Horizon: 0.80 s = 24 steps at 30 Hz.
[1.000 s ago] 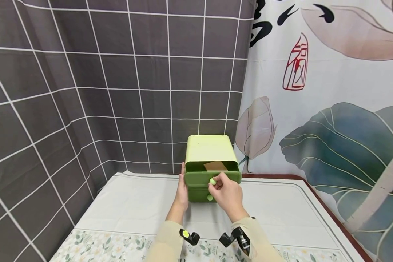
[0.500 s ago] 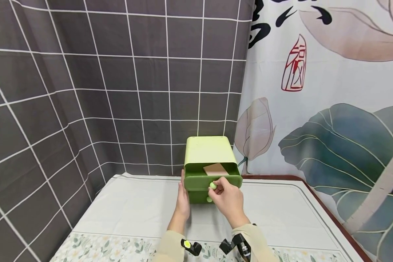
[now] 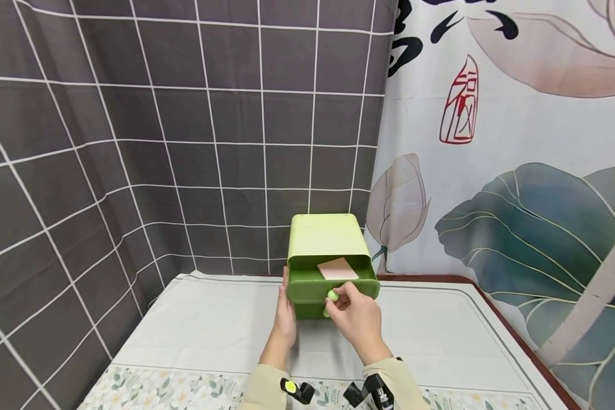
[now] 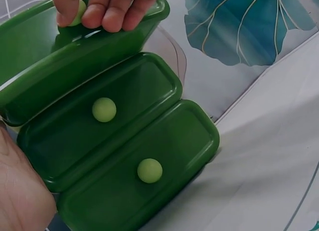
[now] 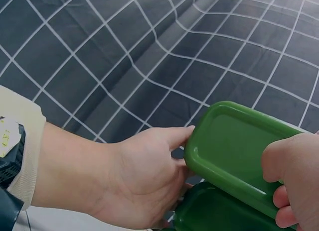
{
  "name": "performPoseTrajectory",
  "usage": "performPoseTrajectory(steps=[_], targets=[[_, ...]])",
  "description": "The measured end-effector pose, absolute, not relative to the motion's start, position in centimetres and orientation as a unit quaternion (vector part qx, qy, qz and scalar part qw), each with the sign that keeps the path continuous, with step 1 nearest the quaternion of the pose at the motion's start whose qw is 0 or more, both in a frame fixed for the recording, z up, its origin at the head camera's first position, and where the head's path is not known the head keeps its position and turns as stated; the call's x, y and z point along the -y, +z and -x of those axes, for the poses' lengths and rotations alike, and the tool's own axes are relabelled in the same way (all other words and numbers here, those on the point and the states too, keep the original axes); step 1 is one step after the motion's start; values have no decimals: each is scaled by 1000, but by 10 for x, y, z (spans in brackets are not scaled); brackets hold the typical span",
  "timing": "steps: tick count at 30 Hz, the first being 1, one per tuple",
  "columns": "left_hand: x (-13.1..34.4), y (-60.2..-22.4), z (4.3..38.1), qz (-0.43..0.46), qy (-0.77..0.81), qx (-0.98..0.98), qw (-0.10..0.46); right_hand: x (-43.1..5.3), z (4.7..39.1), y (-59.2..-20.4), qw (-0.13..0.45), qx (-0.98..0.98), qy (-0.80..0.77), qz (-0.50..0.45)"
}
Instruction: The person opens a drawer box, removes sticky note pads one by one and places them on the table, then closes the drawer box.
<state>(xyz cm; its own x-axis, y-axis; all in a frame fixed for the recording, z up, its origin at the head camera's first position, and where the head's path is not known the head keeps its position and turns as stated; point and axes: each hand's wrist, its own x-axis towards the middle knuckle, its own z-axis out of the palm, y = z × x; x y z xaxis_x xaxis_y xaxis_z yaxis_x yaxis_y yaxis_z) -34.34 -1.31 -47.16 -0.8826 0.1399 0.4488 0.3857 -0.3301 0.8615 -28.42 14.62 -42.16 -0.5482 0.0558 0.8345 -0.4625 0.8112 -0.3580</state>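
Observation:
A small drawer cabinet [image 3: 327, 234] with a light green top stands at the back of the table. Its dark green top drawer [image 3: 307, 290] is pulled out. Inside lies a flat pinkish-tan piece [image 3: 338, 269], whose kind I cannot tell. My right hand [image 3: 357, 319] pinches the round light green knob [image 3: 332, 295] of that drawer. Along the cabinet's left side my left hand [image 3: 285, 319] rests with straight fingers. In the left wrist view, the middle drawer [image 4: 55, 151] and the bottom drawer [image 4: 99, 206] are closed, each with a round knob.
A white cloth with a floral border [image 3: 174, 384] covers the table [image 3: 210, 324]. Dark grey gridded fabric [image 3: 184, 119] hangs behind and to the left. On the right hangs a white curtain [image 3: 415, 119] with lotus prints. A brown table edge [image 3: 523, 336] runs down the right.
The top drawer has come further out toward me with my right hand on its knob, showing more of the flat piece. My left hand stays at the cabinet's side.

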Motion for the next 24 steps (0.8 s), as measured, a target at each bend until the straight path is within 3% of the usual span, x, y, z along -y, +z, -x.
performPoseTrajectory(steps=[24], targets=[[21, -441, 330, 276, -784, 553, 59, -148, 275, -425, 446, 838, 283, -134]])
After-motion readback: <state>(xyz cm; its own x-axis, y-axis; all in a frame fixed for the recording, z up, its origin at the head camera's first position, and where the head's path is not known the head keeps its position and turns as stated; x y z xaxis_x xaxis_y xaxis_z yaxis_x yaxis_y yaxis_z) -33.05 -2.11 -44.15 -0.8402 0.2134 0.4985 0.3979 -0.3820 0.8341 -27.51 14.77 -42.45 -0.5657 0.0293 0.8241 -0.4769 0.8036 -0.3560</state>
